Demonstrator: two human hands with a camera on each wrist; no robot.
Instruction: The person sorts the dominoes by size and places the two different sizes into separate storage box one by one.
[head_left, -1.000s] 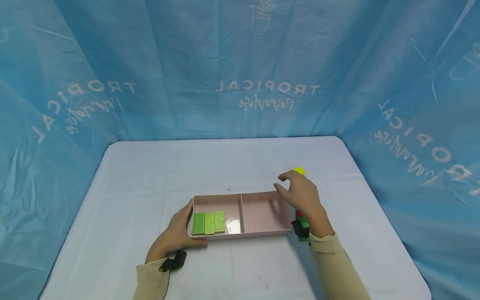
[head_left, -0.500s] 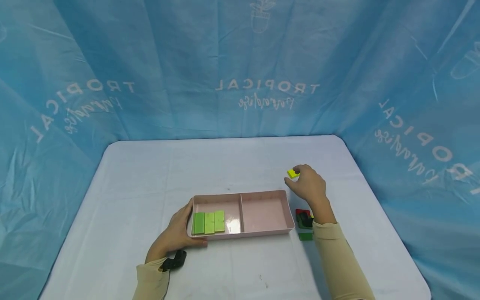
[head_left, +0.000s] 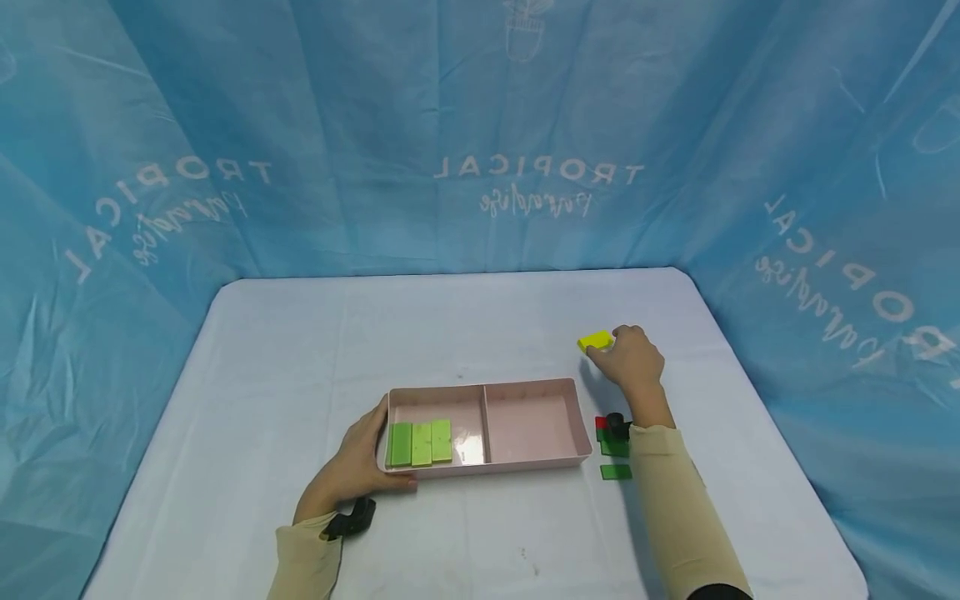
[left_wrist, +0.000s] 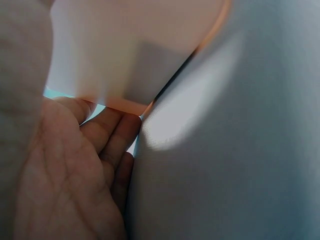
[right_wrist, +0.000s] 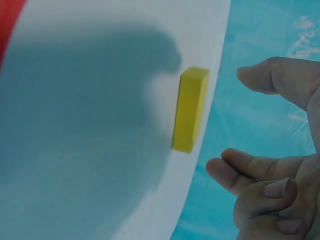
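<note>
A shallow pink two-compartment box (head_left: 538,467) lies on the table. My left hand (head_left: 358,457) grips its left end, the thumb along the front wall and the fingers round the short side. The left wrist view shows these fingers (left_wrist: 117,131) against the box's edge. Several green blocks (head_left: 422,444) lie in the left compartment. Beyond the box's back right corner, a yellow block (head_left: 595,340) lies on the tablecloth. My right hand (head_left: 628,360) is over it, thumb and fingers spread apart. In the right wrist view, the block (right_wrist: 189,110) sits apart from the fingertips.
Right of the box lie a red block (head_left: 601,422) and green blocks (head_left: 615,448), partly behind the black wrist camera (head_left: 617,427). Another green block (head_left: 616,472) lies nearer the front. A blue printed curtain (head_left: 480,225) hangs round the white table (head_left: 480,333).
My right hand has moved from the box's back right corner to the right and away, uncovering the yellow block and the blocks beside the box. My left hand stays on the box.
</note>
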